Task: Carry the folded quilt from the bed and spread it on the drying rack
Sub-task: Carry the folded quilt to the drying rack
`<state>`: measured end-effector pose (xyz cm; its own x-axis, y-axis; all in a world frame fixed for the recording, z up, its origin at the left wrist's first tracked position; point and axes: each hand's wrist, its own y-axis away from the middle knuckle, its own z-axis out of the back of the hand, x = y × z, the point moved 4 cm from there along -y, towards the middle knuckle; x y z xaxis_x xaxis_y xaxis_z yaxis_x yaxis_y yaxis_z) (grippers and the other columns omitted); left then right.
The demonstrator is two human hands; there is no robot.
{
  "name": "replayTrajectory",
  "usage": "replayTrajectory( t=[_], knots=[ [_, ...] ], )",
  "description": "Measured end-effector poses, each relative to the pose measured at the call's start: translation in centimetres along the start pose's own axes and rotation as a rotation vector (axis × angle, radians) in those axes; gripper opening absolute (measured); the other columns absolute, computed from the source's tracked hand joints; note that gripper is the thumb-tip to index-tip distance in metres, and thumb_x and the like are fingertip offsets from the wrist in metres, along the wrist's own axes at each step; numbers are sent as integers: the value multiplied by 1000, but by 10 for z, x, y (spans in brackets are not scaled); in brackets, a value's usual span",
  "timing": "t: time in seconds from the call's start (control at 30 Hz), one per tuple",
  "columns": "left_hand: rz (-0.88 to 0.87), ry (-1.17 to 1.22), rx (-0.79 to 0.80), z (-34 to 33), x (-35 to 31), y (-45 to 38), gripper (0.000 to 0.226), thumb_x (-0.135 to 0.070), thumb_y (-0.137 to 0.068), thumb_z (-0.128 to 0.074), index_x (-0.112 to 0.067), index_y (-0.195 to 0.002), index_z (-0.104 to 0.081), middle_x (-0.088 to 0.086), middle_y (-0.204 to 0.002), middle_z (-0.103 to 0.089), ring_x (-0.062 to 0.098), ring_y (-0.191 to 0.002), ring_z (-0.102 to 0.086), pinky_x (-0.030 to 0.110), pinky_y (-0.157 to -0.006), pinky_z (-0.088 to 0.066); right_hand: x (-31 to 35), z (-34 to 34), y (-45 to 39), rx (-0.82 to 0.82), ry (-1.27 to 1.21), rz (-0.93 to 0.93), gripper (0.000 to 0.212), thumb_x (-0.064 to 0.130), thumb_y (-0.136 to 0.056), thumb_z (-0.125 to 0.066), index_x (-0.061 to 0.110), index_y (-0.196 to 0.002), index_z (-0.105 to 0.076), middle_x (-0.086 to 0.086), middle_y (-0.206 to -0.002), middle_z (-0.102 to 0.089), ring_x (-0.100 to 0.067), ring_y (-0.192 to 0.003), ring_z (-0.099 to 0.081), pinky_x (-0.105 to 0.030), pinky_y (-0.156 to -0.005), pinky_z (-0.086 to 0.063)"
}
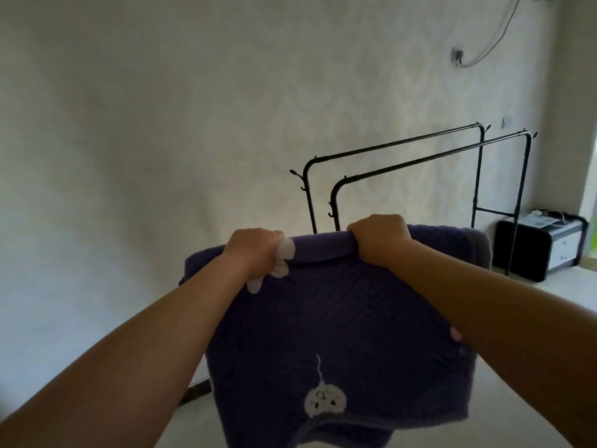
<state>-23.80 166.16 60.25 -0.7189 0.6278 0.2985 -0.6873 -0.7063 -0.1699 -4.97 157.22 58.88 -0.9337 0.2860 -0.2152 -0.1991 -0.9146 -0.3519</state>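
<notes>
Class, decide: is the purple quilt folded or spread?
Folded: the quilt shows doubled layers at its top edge, gripped by both hands, short of the drying rack.

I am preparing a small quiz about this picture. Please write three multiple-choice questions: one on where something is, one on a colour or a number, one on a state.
1. Where is the drying rack relative to the quilt?
A. Beyond it, near the wall
B. Under it
C. Behind the person

2. How many top bars does the rack have?
A. One
B. Two
C. Four

3. What is the state of the quilt?
A. Spread over the rack
B. Lying on the floor
C. Folded, held in the air by both hands

Answers:
1 A: the black frame rises past the quilt's far edge.
2 B: two parallel bars show.
3 C: the left hand and right hand grip its upper edge, and the bars are bare.
</notes>
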Motion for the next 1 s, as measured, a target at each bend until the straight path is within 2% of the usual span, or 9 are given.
replayTrajectory(
  t=[0.27,0.57,0.67,0.87,1.0],
  knots=[
    [-77,5,9,-21,0,-162,25,-28,-80,-56,-21,-104,-54,-2,-103,-65,21,-89,-62,30,-67,-41,-66,-58,-122,36,-8,-91,28,26,-93,-47,33,-117,-59,4,-107,-64,-19,-98,-61,-32,-75,-40],
    [-175,23,-54,-53,-13,-295,24,-29,-85,-52,-21,-108,-51,0,-105,-63,22,-91,-61,32,-71,-43,-122,-112,-211,61,6,-165,26,26,-92,-49,32,-116,-59,3,-108,-64,-20,-100,-62,-33,-77,-41],
    [-217,30,-64,-57,-19,-329,26,-29,-86,-53,-20,-110,-51,2,-108,-62,23,-95,-61,33,-72,-42,-139,-127,-231,64,3,-204,27,26,-92,-49,31,-117,-58,3,-110,-64,-20,-102,-61,-34,-82,-42],
    [-310,46,-102,-77,-22,-412,20,-28,-87,-49,-21,-105,-52,1,-106,-64,22,-93,-61,33,-74,-44,-167,-157,-281,70,60,-307,27,24,-90,-50,31,-114,-59,5,-106,-65,-19,-98,-63,-32,-75,-39],
    [-359,59,-61,-78,-37,-464,23,-29,-87,-52,-21,-109,-52,0,-108,-62,22,-98,-60,31,-77,-43,-193,-171,-305,80,80,-388,27,22,-89,-50,30,-112,-60,4,-105,-65,-19,-99,-63,-32,-73,-38]
  ],
)
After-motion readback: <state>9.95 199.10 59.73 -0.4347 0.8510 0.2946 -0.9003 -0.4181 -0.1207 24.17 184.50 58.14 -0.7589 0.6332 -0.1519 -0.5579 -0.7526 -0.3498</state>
